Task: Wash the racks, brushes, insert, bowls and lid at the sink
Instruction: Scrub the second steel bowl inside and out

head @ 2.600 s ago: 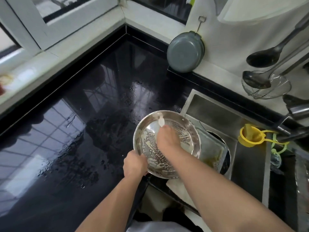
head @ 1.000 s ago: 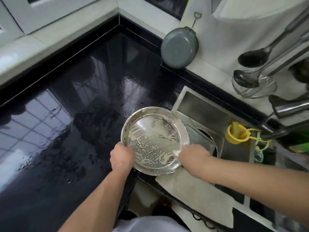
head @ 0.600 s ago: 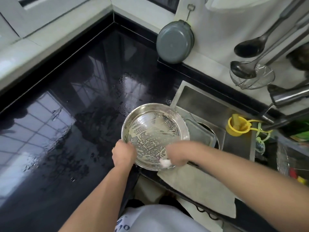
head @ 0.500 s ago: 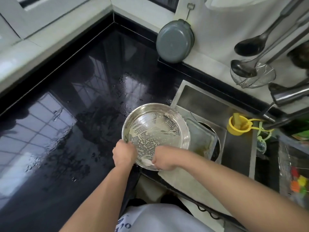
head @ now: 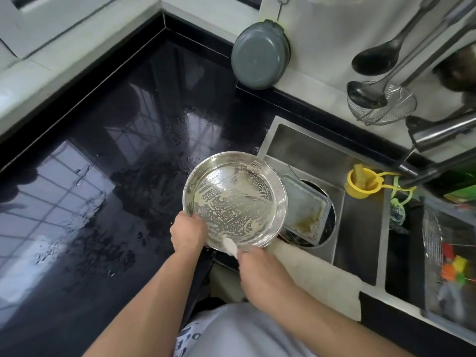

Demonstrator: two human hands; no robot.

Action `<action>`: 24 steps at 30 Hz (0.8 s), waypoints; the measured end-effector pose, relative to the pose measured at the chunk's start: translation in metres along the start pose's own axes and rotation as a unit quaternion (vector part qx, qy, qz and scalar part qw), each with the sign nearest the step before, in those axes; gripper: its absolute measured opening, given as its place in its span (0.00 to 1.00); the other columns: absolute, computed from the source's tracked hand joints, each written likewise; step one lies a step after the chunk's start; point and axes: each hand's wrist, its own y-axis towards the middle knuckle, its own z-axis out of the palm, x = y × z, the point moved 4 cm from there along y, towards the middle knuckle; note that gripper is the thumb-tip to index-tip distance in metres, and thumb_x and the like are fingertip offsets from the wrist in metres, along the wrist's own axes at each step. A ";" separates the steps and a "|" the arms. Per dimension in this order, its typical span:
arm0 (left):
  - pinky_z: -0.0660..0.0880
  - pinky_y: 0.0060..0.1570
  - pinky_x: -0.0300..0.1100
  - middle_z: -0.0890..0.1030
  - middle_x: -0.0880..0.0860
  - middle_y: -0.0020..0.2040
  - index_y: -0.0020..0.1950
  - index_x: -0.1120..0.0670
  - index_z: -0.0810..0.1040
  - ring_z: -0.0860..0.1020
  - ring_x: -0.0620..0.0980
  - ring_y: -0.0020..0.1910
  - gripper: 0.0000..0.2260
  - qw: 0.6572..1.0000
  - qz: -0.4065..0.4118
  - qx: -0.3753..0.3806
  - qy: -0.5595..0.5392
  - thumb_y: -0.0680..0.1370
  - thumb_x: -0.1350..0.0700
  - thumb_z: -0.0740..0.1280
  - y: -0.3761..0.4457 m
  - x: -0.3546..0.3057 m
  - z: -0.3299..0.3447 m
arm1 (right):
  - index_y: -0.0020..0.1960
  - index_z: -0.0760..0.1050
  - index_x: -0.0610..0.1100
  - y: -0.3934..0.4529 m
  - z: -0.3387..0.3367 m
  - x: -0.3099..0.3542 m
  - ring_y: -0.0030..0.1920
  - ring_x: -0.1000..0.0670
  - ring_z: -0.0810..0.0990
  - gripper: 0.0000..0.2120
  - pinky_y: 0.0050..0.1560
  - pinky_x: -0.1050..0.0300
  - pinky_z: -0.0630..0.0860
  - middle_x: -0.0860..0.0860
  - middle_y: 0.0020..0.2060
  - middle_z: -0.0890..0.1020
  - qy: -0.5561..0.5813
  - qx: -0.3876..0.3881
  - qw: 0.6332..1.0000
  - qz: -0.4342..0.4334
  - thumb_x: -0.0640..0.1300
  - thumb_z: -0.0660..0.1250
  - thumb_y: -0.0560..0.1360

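Scrubbing the steel bowl [head: 234, 199] is the step in hand, and we read it as roughly mid-scrub: the inside shows streaks and beads of pale suds, not an even film. The bowl is tilted toward us, straddling the wet black counter [head: 103, 176] and the left edge of the sink [head: 360, 215]. Our left hand [head: 189, 231] is closed on the near-left rim, pinning it. Our right hand [head: 260, 271] is wrapped around a white brush [head: 229, 247] whose tip touches the near wall just inside the rim. To do it well we'd work the brush around the wall-to-floor corner, rotating the bowl with the left hand rather than chasing it with the right, then cover the floor in overlapping passes. The wet rim looks slippery to us, so we'd keep the grip firm and the bowl's weight on the sink edge. A greasy-looking rectangular container [head: 304, 210] sits in the sink just beside the bowl, so we'd avoid knocking the two together. A pale cloth [head: 322, 279] drapes over the front sink edge. Rinsing is not yet done.
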 end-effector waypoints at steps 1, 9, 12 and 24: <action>0.81 0.55 0.57 0.81 0.58 0.52 0.59 0.57 0.78 0.81 0.61 0.50 0.12 1.000 0.000 -0.002 -0.003 0.83 0.52 0.61 0.000 0.000 0.001 | 0.70 0.70 0.41 -0.005 -0.001 -0.013 0.60 0.39 0.79 0.20 0.53 0.49 0.75 0.43 0.62 0.75 -0.018 0.001 1.000 0.016 0.33 0.59 0.79; 0.77 0.54 0.53 0.81 0.60 0.55 0.62 0.59 0.77 0.78 0.61 0.50 0.14 1.000 -0.004 -0.011 0.010 0.84 0.52 0.60 -0.009 -0.004 0.007 | 0.70 0.69 0.36 -0.007 0.010 0.025 0.59 0.39 0.78 0.19 0.55 0.46 0.76 0.40 0.64 0.73 -0.036 -0.037 0.998 -0.041 0.32 0.54 0.81; 0.79 0.53 0.53 0.81 0.60 0.54 0.61 0.58 0.76 0.80 0.62 0.52 0.15 0.999 0.021 0.019 0.035 0.85 0.49 0.58 -0.005 -0.004 0.005 | 0.68 0.71 0.40 0.007 0.012 0.011 0.58 0.38 0.79 0.17 0.53 0.47 0.76 0.42 0.61 0.75 -0.023 -0.058 0.997 -0.043 0.35 0.56 0.81; 0.76 0.42 0.52 0.81 0.54 0.45 0.51 0.54 0.73 0.78 0.55 0.42 0.08 0.994 0.052 -0.019 -0.092 0.83 0.51 0.60 -0.018 0.004 -0.050 | 0.78 0.61 0.59 0.035 -0.025 -0.052 0.39 0.51 0.75 0.24 0.36 0.52 0.76 0.56 0.45 0.71 -0.008 -0.107 0.979 -0.171 0.46 0.61 0.84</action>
